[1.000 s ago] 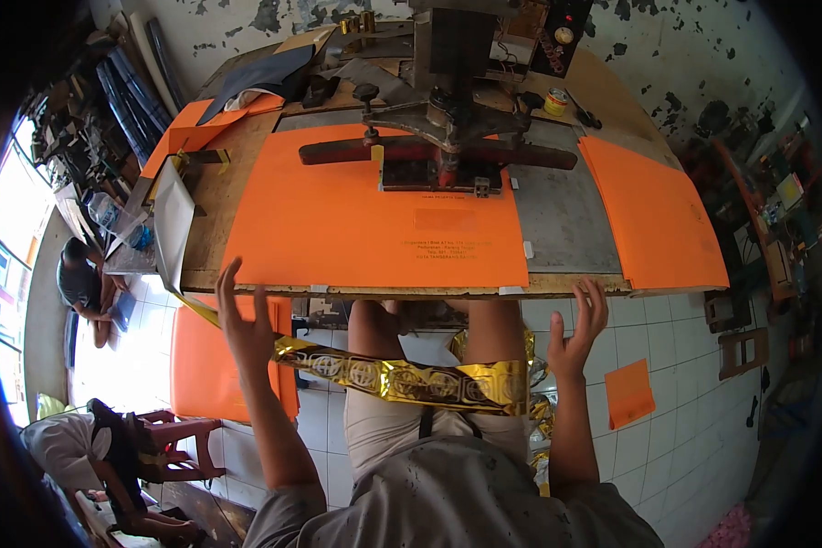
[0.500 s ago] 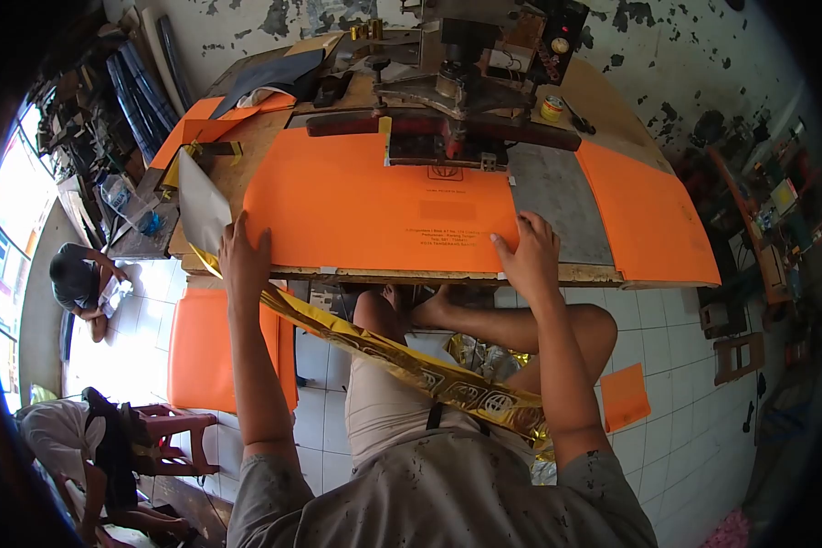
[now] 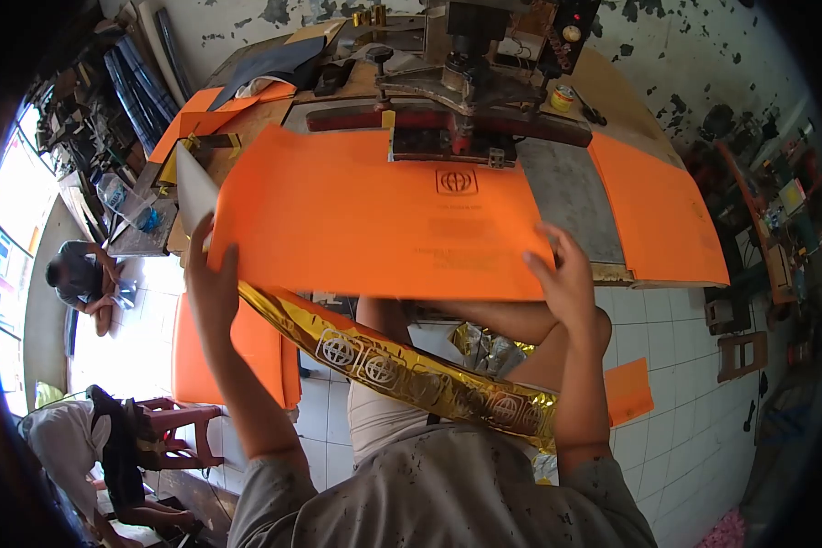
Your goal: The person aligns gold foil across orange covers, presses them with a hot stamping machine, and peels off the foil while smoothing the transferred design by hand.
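Note:
A large orange printed sheet [image 3: 356,210] with a globe emblem and blurred small lettering spans the space between my hands. My left hand [image 3: 213,288] is closed on its left edge. On the right edge, my right hand [image 3: 568,279] grips the sheet with thumb and fingers. The sheet's near edge hangs past the table front, and its far edge lies at the red-and-black stamping press [image 3: 457,142]. Below the sheet, a gold foil strip [image 3: 402,373] with globe outlines runs slantwise across my lap.
Another orange sheet [image 3: 662,219] lies on the table's right side. Orange sheets [image 3: 228,352] are stacked low on the left. A small tin [image 3: 562,98] stands behind the press. Two people sit at the left, near a red stool [image 3: 187,434]. An orange piece [image 3: 628,391] lies lower right.
Both hands have come toward me and moved farther apart. The orange sheet has lifted and slid toward me, so its near edge now covers the table's front edge. More of the foil's pattern shows.

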Available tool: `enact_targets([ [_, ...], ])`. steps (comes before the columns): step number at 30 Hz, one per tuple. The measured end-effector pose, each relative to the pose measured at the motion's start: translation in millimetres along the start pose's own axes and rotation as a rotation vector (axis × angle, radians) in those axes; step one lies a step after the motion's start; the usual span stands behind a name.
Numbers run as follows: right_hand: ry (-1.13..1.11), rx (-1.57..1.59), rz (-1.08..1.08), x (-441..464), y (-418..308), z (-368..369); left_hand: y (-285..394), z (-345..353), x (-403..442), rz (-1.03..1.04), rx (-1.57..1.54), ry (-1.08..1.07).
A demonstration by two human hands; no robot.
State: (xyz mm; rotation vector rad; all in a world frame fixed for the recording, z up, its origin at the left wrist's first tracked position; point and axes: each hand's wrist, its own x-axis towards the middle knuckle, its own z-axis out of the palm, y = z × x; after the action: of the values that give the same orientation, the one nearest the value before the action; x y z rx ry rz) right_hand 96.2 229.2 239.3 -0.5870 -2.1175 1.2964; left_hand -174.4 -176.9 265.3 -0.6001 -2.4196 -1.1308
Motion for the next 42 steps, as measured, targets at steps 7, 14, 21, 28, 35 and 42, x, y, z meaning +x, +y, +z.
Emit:
enact_targets([
  [7,-0.089,0.218,0.242,-95,20,-1,10,-19,-98,-0.345,0.118,-0.064],
  [14,-0.059,0.31,0.209,-107,35,9,52,42,-80,0.015,0.328,0.036],
  [21,-0.133,0.168,0.241,-110,29,6,148,147,-75,0.412,0.026,-0.558],
  [28,-0.232,-0.027,0.257,-119,52,-10,148,167,-86,0.419,0.149,-0.62],
  [35,0.11,-0.462,-0.23,-63,45,-8,156,160,-83,0.439,0.142,-0.734],
  [42,-0.329,-0.773,-0.379,-5,-6,45,151,156,-80,0.391,0.054,-0.785],
])
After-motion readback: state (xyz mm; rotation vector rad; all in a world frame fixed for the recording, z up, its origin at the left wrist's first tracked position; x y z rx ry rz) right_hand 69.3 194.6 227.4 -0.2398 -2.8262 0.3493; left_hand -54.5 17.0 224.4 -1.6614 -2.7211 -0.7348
